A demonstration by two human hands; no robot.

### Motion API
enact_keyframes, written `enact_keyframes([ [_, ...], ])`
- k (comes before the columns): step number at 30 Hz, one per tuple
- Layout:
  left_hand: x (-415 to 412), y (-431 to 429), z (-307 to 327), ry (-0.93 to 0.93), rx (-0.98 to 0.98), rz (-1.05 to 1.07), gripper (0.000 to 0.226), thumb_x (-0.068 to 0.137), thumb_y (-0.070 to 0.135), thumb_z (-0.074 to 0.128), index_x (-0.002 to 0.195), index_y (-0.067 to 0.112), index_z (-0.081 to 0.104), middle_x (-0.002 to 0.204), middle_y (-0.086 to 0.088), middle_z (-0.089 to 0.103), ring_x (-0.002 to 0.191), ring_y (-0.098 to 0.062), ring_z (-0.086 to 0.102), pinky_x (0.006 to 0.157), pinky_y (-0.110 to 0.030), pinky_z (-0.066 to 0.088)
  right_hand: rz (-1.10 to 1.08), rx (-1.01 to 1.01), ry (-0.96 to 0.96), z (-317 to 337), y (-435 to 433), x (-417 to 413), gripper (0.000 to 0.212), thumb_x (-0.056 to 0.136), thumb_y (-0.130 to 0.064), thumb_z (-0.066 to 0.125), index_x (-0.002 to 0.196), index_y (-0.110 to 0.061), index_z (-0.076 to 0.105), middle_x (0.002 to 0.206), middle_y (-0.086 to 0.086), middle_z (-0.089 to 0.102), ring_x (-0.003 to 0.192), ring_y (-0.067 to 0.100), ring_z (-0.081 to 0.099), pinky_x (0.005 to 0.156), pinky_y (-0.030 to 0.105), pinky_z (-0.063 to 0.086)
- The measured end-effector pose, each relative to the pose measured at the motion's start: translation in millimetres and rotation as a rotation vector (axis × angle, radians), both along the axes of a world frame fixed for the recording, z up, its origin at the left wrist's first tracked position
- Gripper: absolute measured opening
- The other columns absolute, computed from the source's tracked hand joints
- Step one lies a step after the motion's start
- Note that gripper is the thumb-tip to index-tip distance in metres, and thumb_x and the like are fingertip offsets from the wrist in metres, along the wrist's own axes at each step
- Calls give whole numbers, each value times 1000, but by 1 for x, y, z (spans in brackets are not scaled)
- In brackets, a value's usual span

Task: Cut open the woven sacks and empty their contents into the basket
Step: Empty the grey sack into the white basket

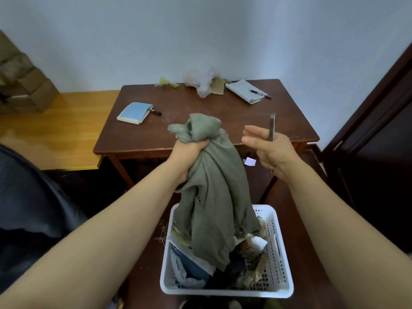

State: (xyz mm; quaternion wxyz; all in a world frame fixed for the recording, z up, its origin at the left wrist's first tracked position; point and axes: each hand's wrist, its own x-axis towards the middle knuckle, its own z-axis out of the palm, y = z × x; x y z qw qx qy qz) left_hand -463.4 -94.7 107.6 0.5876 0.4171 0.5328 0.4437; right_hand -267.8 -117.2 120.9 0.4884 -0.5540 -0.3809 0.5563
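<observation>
1. The left hand [191, 150] is clenched in a tight fist round the gathered neck of a grey-green woven sack [214, 186], just below the sack's knotted top.
2. The grey-green woven sack hangs slack from this fist. We see its lower end lying on the contents at the far left corner of the basket.
3. The right hand [272, 155] is beside the sack on the right, not touching it, and holds a slim grey metal cutting tool [272, 127] upright. Its visible fingers stretch towards the sack, and we cannot tell which digits pinch the tool.
4. A white perforated plastic basket [225, 292] stands on a dark brown surface below both hands. It is filled with mixed papers, packets and wrappers [252, 248].
5. Beyond the hands stands a dark brown wooden table [223, 105].
   - A pale blue pad [134, 112] lies near the left edge of the tabletop.
   - A crumpled clear plastic bag [200, 82] lies at the far edge.
   - A folded grey-white paper [244, 91] lies towards the far right corner, with a dark pen [256, 92] on it.
6. A yellow wooden table [66, 130] adjoins the tabletop's left edge. We see stacked brown cardboard boxes [22, 85] at its far left.
</observation>
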Motion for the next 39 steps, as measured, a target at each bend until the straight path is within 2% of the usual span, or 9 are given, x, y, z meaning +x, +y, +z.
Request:
enact_keyframes([
  [4,-4,5,19,-199,-263,-103,34,92,29,60,119,9,63,105,-13,72,90,-27,71,73,-37,57,193,-57,-13,-19,-13,-8,84,61,0,82,135,-22,50,124,0,63,99,9,67,65,20,56],
  [8,0,7,24,-199,-348,-147,41,88,37,61,117,8,63,108,-14,71,91,-27,70,79,-38,56,57,-69,14,-10,-19,-32,24,76,10,71,92,-5,61,56,-7,65,37,-3,55,37,10,40],
  [12,-15,12,10,520,49,227,94,74,39,77,148,17,24,148,-14,32,130,-25,42,104,-33,37,-88,-112,35,-2,-13,-32,17,78,9,70,80,-5,60,41,-8,57,27,-2,46,31,11,34],
  [15,-14,6,1,607,460,-211,120,65,49,83,148,46,-4,159,-6,7,146,-17,12,115,-32,12,-41,-120,-39,4,-7,-33,16,76,6,72,82,-5,62,48,0,58,26,2,44,29,13,31],
  [19,-7,5,-18,663,288,-416,99,59,47,86,143,33,35,131,3,58,120,-17,55,102,-44,45,52,-100,7,6,4,-40,18,77,-12,75,73,-10,57,37,-3,42,26,7,30,31,17,19],
  [25,-17,5,-19,299,-76,-228,28,77,12,77,104,8,69,99,-9,73,98,-28,68,83,-38,56,275,294,-407,2,5,-12,89,61,-18,88,139,-28,46,136,-13,51,124,-5,47,100,19,39],
  [30,-12,5,-1,88,-323,-420,39,67,15,64,104,2,70,101,-18,71,92,-34,66,91,-44,49,493,336,-702,-23,9,-14,89,61,-17,89,138,-32,47,140,-11,50,129,2,42,109,27,36],
  [34,-1,9,-7,603,31,-249,49,81,41,69,122,16,60,124,-8,60,115,-26,54,100,-42,45,166,248,-733,-45,17,-8,30,69,-19,83,97,-18,73,93,1,73,91,19,67,84,43,53],
  [39,4,-15,-22,1299,750,-409,119,58,81,60,153,27,12,160,-9,2,146,-30,4,116,-52,6,-55,-66,-90,-41,17,-8,9,76,-7,76,76,-10,67,72,9,69,59,22,66,53,27,54],
])
